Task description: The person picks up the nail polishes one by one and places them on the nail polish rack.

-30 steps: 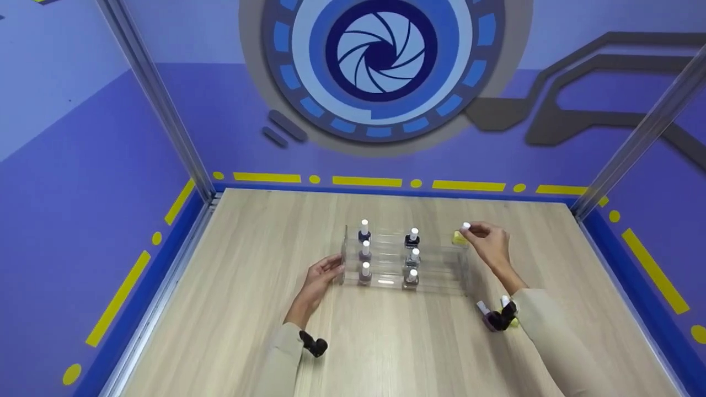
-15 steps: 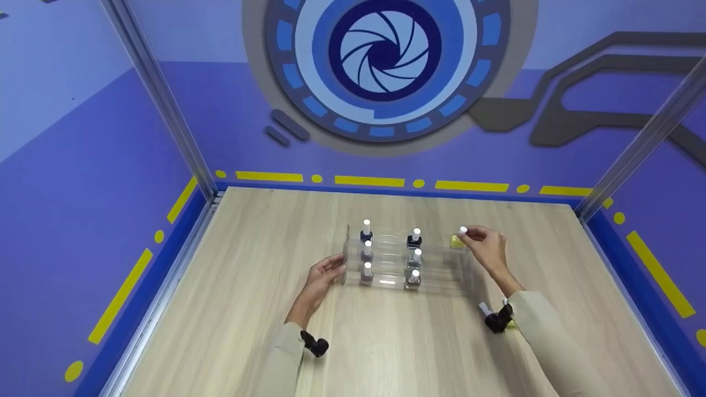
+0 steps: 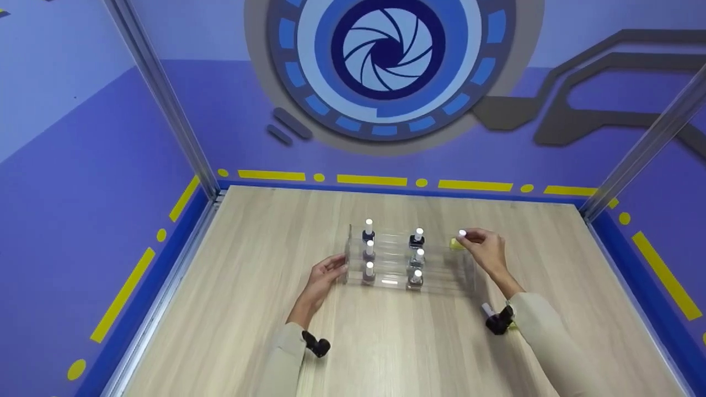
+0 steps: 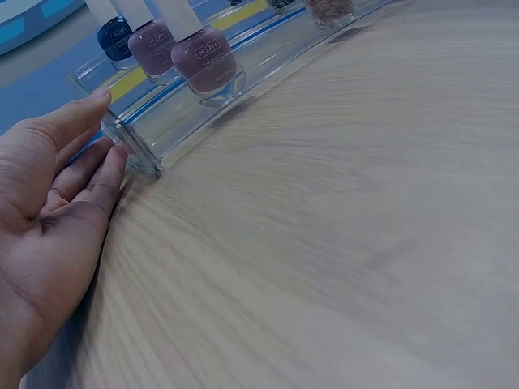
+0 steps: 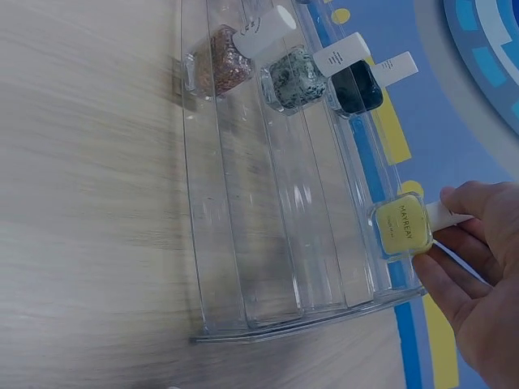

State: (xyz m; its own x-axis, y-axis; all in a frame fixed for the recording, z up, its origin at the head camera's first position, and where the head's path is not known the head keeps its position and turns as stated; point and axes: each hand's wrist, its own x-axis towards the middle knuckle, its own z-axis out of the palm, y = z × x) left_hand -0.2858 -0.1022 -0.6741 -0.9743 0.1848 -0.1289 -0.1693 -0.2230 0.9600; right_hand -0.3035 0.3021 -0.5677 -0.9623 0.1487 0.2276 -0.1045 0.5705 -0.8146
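Note:
A clear, three-tiered acrylic rack (image 3: 444, 270) stands on the table, with nail polish bottles in a left and a middle column. My right hand (image 3: 488, 251) pinches the white cap of a yellow nail polish bottle (image 5: 404, 225) at the right end of the top tier; part of the cap is hidden by the fingers. At the rack's left end, my left hand (image 3: 325, 275) touches the side panel (image 4: 134, 146) with fingertips and thumb. Near it are two mauve bottles (image 4: 207, 63) and a dark blue one (image 4: 115, 39). Glittery (image 5: 219, 65), speckled (image 5: 293, 79) and dark (image 5: 355, 87) bottles form the middle column.
Beneath my right wrist, a bottle with a white cap (image 3: 486, 309) stands on the table, partly hidden behind the black wrist camera (image 3: 499, 322). A bit of yellow shows beside it. Patterned walls and metal posts (image 3: 182, 127) enclose the wooden table (image 3: 380, 347).
My right hand has moved slightly left and down with the yellow nail polish bottle, bringing it to the rack's top tier. The left hand stays at the side panel.

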